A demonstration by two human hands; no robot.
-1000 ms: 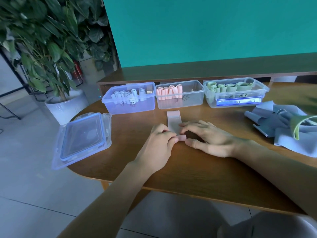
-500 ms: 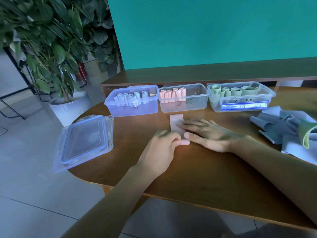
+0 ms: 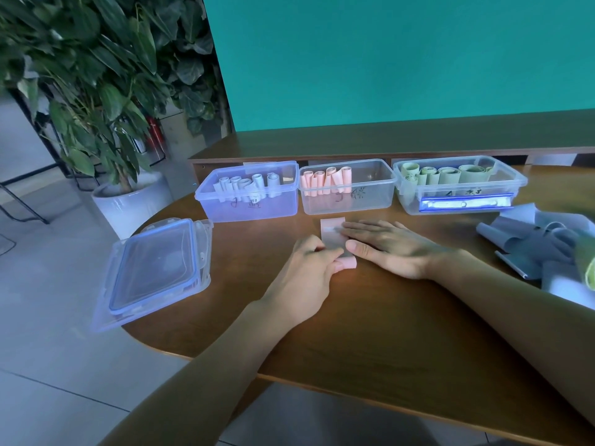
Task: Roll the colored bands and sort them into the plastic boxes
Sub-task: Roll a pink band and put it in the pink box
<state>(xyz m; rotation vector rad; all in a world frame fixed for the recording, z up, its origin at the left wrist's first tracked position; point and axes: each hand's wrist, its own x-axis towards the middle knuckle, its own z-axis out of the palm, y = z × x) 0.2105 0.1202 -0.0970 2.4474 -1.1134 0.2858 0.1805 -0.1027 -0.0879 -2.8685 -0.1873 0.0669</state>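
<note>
A pink band (image 3: pixel 331 231) lies flat on the wooden table (image 3: pixel 370 317), just in front of the middle box. Its near end is rolled up, and my left hand (image 3: pixel 309 272) pinches that roll with curled fingers. My right hand (image 3: pixel 386 244) lies flat with straight fingers pressing on the flat part of the band. Three clear plastic boxes stand in a row behind: the left box (image 3: pixel 248 191) with pale blue rolls, the middle box (image 3: pixel 347 186) with pink rolls, the right box (image 3: pixel 457 183) with green rolls.
A stack of clear lids (image 3: pixel 154 272) lies at the table's left edge, partly overhanging it. A heap of unrolled grey-blue and green bands (image 3: pixel 541 252) sits at the right. A potted plant (image 3: pixel 106 107) stands on the floor to the left.
The roll under my left hand has travelled a little further up the pink band, leaving less of it flat. My right hand has stretched out flatter on the band. The camera has shifted slightly.
</note>
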